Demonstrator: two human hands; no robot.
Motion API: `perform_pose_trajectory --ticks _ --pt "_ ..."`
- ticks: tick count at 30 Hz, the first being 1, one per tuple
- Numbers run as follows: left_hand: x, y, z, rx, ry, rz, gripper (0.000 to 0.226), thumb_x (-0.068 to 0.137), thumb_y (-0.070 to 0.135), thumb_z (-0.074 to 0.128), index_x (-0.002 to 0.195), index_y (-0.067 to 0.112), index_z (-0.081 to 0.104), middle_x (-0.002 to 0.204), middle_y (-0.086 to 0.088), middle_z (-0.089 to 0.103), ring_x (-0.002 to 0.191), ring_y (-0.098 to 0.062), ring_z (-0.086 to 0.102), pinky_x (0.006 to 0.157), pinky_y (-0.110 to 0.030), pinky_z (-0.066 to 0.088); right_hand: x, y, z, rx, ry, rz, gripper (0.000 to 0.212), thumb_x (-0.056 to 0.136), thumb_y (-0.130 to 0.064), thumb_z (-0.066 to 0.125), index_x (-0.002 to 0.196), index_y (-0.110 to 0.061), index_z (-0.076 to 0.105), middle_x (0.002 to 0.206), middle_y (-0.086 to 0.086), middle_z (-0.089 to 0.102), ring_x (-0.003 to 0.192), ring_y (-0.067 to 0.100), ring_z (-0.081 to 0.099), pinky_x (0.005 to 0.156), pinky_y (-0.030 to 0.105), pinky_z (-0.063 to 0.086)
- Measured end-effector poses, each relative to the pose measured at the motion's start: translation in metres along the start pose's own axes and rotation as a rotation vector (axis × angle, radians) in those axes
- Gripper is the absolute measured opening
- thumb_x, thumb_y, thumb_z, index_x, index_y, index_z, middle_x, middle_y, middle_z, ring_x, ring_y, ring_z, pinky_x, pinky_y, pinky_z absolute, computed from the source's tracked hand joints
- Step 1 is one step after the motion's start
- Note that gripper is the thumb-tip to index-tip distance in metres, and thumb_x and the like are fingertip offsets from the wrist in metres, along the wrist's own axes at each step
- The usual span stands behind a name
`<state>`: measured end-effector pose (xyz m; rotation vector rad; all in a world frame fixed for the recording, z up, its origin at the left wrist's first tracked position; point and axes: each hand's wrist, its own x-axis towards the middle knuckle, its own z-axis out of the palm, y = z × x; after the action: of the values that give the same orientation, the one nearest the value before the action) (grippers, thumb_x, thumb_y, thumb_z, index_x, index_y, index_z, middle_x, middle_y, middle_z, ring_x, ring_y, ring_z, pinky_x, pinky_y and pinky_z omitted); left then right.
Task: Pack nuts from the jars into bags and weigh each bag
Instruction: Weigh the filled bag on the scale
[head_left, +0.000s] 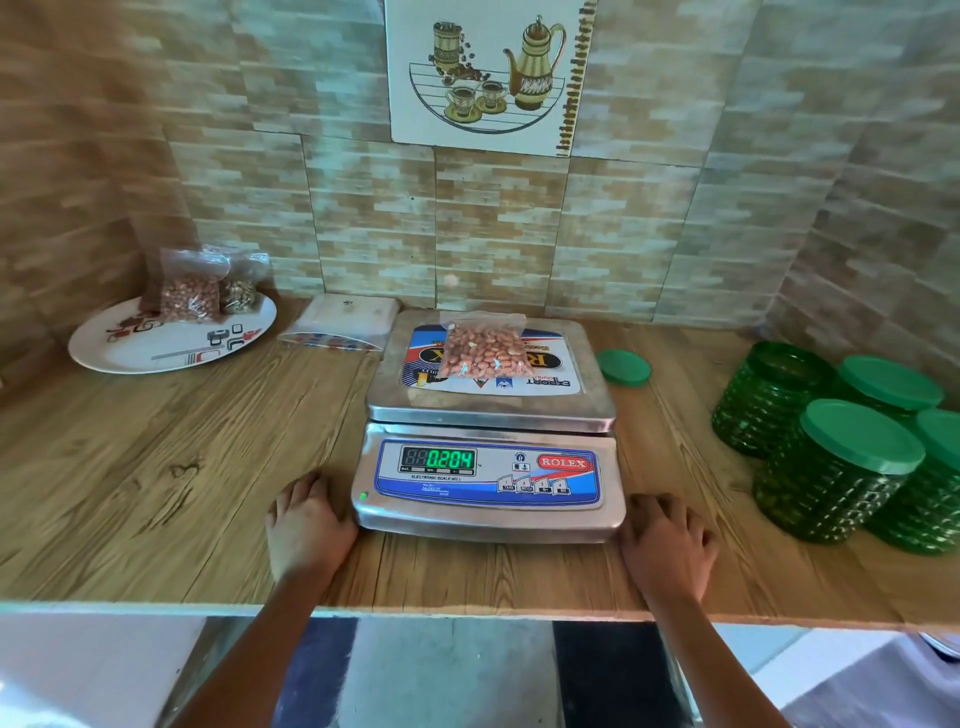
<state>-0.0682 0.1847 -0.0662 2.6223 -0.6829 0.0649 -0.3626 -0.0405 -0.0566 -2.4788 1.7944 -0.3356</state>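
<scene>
Two bare hands: left hand (306, 525) left of scale (488, 431), right hand (667, 545) right of it. Forearms bare, slim, uncovered down to frame edge. Below scale, between forearms: blurred grey, dark blue, black patches; garment or floor, cannot tell. Pale lilac cloth (878, 686) far below-right of scale; cannot tell if worn.

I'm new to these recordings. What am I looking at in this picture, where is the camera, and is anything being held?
There is no machine here. A person works bare-handed, and the single camera sits on their head, looking down. The left hand and right hand rest on the wooden counter on either side of a scale, holding nothing. A bag of nuts lies on the scale's pan, and the display reads 0.204. At left, a plate carries two filled bags. At right stand green jars, one of them open. A lid lies beside the scale.
</scene>
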Motion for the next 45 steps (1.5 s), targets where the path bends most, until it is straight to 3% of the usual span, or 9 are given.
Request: perform_pose_trajectory --ticks 21,33,38,41,43,45 --pt "-0.001 -0.001 0.0 0.034 -0.011 0.022 0.057 0.084 0.033 0.057 0.136 0.011 0.045 0.143 -0.006 0.042 0.131 -0.029 0.033 0.107 -0.044 0.026 0.001 0.002 0.002 0.023 0.022 -0.001 0.041 0.092 -0.049 0.044 0.127 -0.03 0.051 0.136 0.005 0.044 0.126 0.03 0.038 0.106 0.048 0.029" --pt "0.001 -0.006 0.005 -0.046 0.017 0.02 0.054 0.081 0.024 0.063 0.131 0.01 0.051 0.139 -0.007 0.047 0.129 -0.032 0.036 0.105 -0.047 0.027 0.007 0.009 0.006 0.252 0.071 -0.021 0.024 0.089 -0.03 0.058 0.111 -0.024 0.066 0.126 0.003 0.054 0.115 0.029 0.048 0.101 0.044 0.032" --pt "0.002 -0.014 0.011 -0.235 0.09 0.019 0.047 0.075 0.011 0.069 0.121 0.005 0.059 0.123 -0.014 0.06 0.115 -0.038 0.049 0.094 -0.049 0.038 0.01 0.011 0.001 0.512 0.205 -0.005 0.018 0.083 -0.008 0.067 0.1 -0.011 0.07 0.114 0.008 0.063 0.083 0.021 0.057 0.08 0.035 0.045" --pt "0.008 -0.027 0.013 -0.467 0.043 -0.022 0.044 0.077 0.022 0.066 0.12 0.014 0.06 0.117 -0.009 0.065 0.109 -0.032 0.058 0.094 -0.045 0.045 0.017 0.003 -0.016 0.601 0.308 -0.033 0.018 0.08 0.001 0.067 0.097 -0.006 0.071 0.11 0.012 0.065 0.089 0.024 0.06 0.078 0.035 0.046" --pt "0.016 -0.025 0.006 -0.732 0.015 -0.088 0.046 0.077 0.034 0.058 0.12 0.018 0.059 0.113 -0.006 0.066 0.106 -0.026 0.061 0.091 -0.03 0.049 0.026 -0.013 -0.034 0.653 0.38 -0.029 0.02 0.081 0.0 0.066 0.1 -0.008 0.07 0.109 0.012 0.064 0.089 0.027 0.062 0.075 0.032 0.049" --pt "0.029 -0.013 -0.005 -0.873 0.061 -0.078 0.041 0.081 0.023 0.057 0.12 0.012 0.059 0.111 -0.007 0.064 0.104 -0.025 0.06 0.081 -0.012 0.046 0.037 -0.037 -0.057 0.698 0.447 -0.047 0.022 0.083 0.0 0.065 0.104 -0.006 0.068 0.105 0.01 0.063 0.083 0.021 0.06 0.067 0.016 0.049"
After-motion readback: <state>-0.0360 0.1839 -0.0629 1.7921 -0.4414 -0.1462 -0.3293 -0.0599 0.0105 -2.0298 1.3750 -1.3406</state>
